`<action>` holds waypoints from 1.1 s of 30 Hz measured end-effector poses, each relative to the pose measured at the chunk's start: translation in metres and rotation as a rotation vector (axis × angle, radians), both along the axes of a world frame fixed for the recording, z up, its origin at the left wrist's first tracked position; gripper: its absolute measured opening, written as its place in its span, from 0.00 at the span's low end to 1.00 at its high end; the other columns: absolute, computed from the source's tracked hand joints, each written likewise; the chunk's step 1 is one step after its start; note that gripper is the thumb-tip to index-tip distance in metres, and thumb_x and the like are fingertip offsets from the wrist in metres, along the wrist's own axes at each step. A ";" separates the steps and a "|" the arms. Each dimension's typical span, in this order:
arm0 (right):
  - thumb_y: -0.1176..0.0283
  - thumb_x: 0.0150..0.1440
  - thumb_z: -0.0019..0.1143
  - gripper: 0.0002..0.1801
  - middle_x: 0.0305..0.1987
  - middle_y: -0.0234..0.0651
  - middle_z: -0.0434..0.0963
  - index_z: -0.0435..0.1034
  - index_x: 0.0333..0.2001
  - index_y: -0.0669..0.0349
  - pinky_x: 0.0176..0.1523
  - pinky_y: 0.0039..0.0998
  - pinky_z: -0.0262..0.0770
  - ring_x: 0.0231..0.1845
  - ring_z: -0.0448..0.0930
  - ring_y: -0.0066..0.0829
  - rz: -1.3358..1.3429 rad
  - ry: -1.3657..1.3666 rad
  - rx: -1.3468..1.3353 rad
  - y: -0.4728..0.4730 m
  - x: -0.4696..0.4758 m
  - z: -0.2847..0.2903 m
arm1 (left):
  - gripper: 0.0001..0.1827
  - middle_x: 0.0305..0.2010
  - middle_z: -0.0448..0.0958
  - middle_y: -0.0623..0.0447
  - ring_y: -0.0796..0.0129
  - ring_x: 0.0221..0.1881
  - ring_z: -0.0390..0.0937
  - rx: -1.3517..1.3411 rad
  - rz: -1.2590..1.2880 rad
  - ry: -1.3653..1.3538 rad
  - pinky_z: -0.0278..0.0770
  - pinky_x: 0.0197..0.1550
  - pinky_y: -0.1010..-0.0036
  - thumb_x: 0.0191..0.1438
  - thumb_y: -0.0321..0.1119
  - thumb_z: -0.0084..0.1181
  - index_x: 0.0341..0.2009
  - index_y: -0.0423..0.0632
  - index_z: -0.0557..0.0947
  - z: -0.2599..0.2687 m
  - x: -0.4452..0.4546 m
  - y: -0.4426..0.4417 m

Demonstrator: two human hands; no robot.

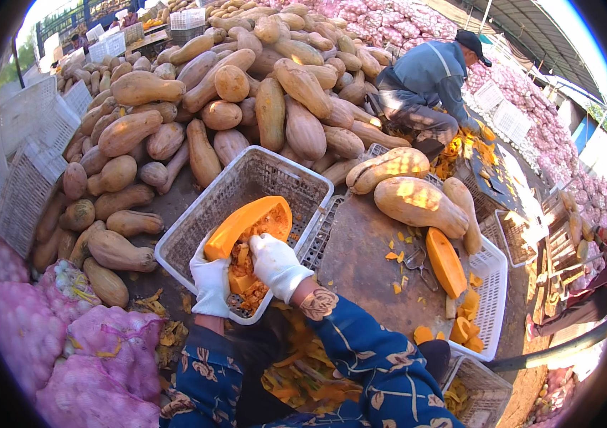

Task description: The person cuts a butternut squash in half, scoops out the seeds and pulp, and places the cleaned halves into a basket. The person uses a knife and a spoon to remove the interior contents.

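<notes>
My left hand point(210, 286), in a white glove, holds a peeled, halved orange squash point(236, 224) from its left side. The hollow of the squash faces right and shows stringy seed pulp point(276, 224). My right hand point(279, 267), also gloved, reaches into that hollow with curled fingers; its fingertips and whatever they grip are hidden. Both hands are above a dirty white plastic crate point(292, 179). Pulp and seeds point(252, 299) lie in the crate's near end, below my hands.
Right of the crate, a worn board point(357, 257) carries unpeeled squashes point(418, 203), a peeled piece point(445, 262) and a metal hand tool point(425, 270). A white crate point(490, 299) holds orange chunks point(463, 329). A squash heap point(260, 107), net sacks point(105, 348) and a bent-over person point(426, 80) surround this.
</notes>
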State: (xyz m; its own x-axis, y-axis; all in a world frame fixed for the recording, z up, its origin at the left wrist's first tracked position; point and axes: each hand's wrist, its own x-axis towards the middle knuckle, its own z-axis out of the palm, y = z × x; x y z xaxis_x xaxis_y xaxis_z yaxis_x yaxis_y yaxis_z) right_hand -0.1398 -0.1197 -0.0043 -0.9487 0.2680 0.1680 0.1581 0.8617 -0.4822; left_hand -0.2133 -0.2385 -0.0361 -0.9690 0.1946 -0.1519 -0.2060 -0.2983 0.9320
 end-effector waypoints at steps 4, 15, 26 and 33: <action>0.76 0.51 0.47 0.05 0.29 0.50 0.76 0.70 0.30 0.64 0.42 0.42 0.73 0.35 0.77 0.51 -0.179 0.132 -0.001 0.043 -0.005 -0.019 | 0.32 0.49 0.76 0.46 0.65 0.45 0.77 0.044 -0.026 -0.040 0.76 0.45 0.76 0.42 0.06 0.49 0.55 0.36 0.72 0.000 0.001 -0.002; 0.77 0.51 0.46 0.05 0.33 0.51 0.74 0.68 0.33 0.65 0.42 0.42 0.73 0.37 0.77 0.50 -0.026 0.046 -0.003 -0.011 0.007 -0.006 | 0.33 0.50 0.76 0.45 0.65 0.47 0.76 -0.029 -0.038 0.026 0.75 0.50 0.76 0.40 0.05 0.47 0.55 0.36 0.72 0.009 0.003 0.005; 0.75 0.53 0.45 0.07 0.29 0.53 0.76 0.70 0.31 0.66 0.42 0.44 0.73 0.35 0.78 0.52 -0.338 0.104 -0.066 0.064 -0.005 -0.021 | 0.33 0.50 0.76 0.46 0.66 0.46 0.76 -0.008 -0.046 -0.008 0.74 0.48 0.77 0.40 0.05 0.46 0.55 0.35 0.72 0.012 0.006 0.002; 0.74 0.54 0.46 0.07 0.35 0.53 0.74 0.66 0.36 0.66 0.44 0.43 0.73 0.39 0.77 0.52 -0.020 -0.055 -0.043 0.008 0.011 -0.014 | 0.32 0.47 0.77 0.47 0.66 0.43 0.77 0.015 -0.002 0.020 0.76 0.45 0.76 0.39 0.07 0.51 0.53 0.37 0.73 0.010 0.002 0.001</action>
State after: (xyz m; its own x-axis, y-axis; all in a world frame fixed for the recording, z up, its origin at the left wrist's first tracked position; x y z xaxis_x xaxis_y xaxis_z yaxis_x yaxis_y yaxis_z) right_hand -0.1287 -0.1121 -0.0185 -0.9507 0.2924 0.1036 0.2020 0.8371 -0.5084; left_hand -0.2116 -0.2379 -0.0263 -0.9714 0.1989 -0.1294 -0.1880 -0.3121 0.9313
